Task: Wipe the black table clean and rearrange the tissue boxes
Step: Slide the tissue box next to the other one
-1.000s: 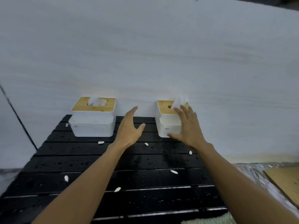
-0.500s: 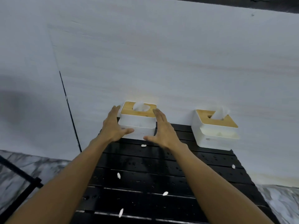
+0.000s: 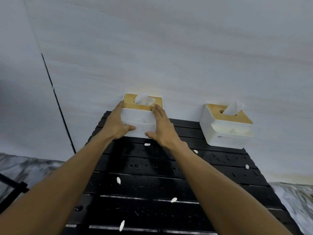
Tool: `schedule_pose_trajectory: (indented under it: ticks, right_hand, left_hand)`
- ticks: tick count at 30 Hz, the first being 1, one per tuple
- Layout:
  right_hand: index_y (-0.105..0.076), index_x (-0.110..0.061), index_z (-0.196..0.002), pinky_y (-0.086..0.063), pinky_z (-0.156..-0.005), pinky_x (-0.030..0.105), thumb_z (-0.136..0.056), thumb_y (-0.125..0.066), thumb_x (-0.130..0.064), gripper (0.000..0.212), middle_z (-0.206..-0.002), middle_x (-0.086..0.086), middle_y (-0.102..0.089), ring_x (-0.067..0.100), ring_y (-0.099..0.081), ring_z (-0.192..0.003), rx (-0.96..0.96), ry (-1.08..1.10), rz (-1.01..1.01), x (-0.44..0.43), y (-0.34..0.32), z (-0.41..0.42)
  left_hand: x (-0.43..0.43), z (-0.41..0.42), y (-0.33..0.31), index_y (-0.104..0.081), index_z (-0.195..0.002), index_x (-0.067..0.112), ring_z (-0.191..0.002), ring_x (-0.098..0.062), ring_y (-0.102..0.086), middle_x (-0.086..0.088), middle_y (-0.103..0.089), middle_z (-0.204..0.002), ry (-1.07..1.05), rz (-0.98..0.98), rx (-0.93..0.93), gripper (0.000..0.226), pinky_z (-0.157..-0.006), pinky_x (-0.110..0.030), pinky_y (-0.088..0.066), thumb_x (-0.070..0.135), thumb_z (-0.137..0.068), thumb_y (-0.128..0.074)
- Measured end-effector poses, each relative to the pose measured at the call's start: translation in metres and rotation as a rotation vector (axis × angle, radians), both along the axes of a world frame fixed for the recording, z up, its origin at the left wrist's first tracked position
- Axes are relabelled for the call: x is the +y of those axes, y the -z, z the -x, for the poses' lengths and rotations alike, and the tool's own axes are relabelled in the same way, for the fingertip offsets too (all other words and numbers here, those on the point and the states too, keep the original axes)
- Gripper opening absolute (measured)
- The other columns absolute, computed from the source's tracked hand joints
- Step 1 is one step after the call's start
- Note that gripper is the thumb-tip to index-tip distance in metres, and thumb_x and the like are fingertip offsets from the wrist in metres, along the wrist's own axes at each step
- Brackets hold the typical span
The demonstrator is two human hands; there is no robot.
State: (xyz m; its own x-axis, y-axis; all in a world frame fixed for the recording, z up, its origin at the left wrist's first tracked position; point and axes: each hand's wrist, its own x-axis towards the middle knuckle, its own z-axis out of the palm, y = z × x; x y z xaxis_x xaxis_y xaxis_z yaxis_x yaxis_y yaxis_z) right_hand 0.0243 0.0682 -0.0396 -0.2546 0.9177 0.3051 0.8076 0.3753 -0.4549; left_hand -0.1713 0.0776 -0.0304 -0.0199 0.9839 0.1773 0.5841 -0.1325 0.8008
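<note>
The left tissue box [image 3: 143, 116], white with a wooden lid and a tissue sticking up, stands at the back left of the black slatted table [image 3: 211, 168]. My left hand [image 3: 116, 127] grips its left front corner, fingers along the side and thumb on the front. My right hand [image 3: 162, 129] holds its front right part, fingertips at the lid edge and thumb low on the front. The right tissue box [image 3: 227, 128], of the same kind, stands untouched at the back right. Several white scraps [image 3: 118, 180] and water drops lie on the slats.
A pale wall [image 3: 169, 56] rises directly behind both boxes. A dark vertical seam [image 3: 57, 102] runs down the wall to the left of the table. Marbled grey floor [image 3: 25, 167] shows on both sides, with a black frame [image 3: 11, 185] at the lower left.
My right hand left the right tissue box and both hands moved to the left box. They have closed in from beside it and now hold it on both sides.
</note>
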Motion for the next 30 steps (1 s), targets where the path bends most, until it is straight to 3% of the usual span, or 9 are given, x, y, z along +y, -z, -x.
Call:
schedule_pose_trajectory:
  ticks: [9,14,17,23,27,30]
  right_hand:
    - [-0.022,-0.015,-0.157,-0.037,-0.115,0.043,-0.08,-0.082,-0.024,0.098,-0.168,0.003,-0.009,0.025,-0.028,-0.148,-0.017,0.042,-0.04,-0.016,-0.017,-0.064]
    - [-0.023,-0.018,-0.157,-0.039,-0.113,0.039,-0.078,-0.084,-0.023,0.099,-0.168,0.0,-0.009,0.026,-0.038,-0.143,-0.047,0.12,-0.02,-0.022,-0.02,-0.109]
    - [-0.023,-0.018,-0.157,-0.039,-0.114,0.045,-0.079,-0.084,-0.027,0.099,-0.168,0.001,-0.01,0.023,-0.027,-0.15,-0.081,0.142,-0.012,-0.025,-0.016,-0.129]
    - [-0.025,-0.015,-0.155,-0.046,-0.106,0.047,-0.08,-0.083,-0.027,0.096,-0.168,-0.001,-0.012,0.028,-0.041,-0.142,-0.139,0.161,0.02,-0.031,-0.012,-0.148]
    - [-0.033,-0.017,-0.15,-0.055,-0.087,0.048,-0.078,-0.084,-0.035,0.09,-0.162,-0.003,-0.025,0.034,-0.048,-0.128,-0.279,0.207,-0.077,-0.034,-0.013,-0.146]
    - [-0.038,-0.018,-0.146,-0.051,-0.089,0.041,-0.075,-0.083,-0.047,0.089,-0.157,-0.003,-0.037,0.031,-0.046,-0.117,-0.412,0.238,-0.192,-0.035,-0.013,-0.146]
  left_hand:
    - [-0.015,-0.064,-0.014,-0.018,-0.153,0.023,-0.135,-0.021,-0.037,-0.003,-0.034,-0.152,0.039,-0.046,-0.082,0.107,-0.111,-0.033,-0.033,0.013,-0.07,-0.085]
    - [-0.017,-0.114,-0.01,-0.017,-0.153,0.027,-0.133,-0.021,-0.04,-0.002,-0.037,-0.149,0.05,-0.032,-0.11,0.107,-0.11,-0.038,-0.036,0.015,-0.071,-0.085]
    - [-0.017,-0.135,-0.004,-0.015,-0.153,0.028,-0.132,-0.023,-0.042,-0.002,-0.039,-0.148,0.066,-0.012,-0.119,0.108,-0.109,-0.042,-0.038,0.016,-0.071,-0.084]
    - [-0.016,-0.154,0.008,-0.015,-0.152,0.033,-0.13,-0.023,-0.044,-0.001,-0.041,-0.145,0.076,0.015,-0.115,0.107,-0.107,-0.046,-0.041,0.02,-0.071,-0.084]
    - [-0.016,-0.155,0.01,-0.014,-0.153,0.032,-0.13,-0.022,-0.043,-0.001,-0.04,-0.146,0.071,0.017,-0.117,0.107,-0.108,-0.043,-0.04,0.017,-0.072,-0.084]
    - [-0.017,-0.155,0.01,-0.013,-0.153,0.032,-0.129,-0.023,-0.044,-0.001,-0.04,-0.145,0.072,0.011,-0.113,0.108,-0.106,-0.042,-0.042,0.017,-0.072,-0.084]
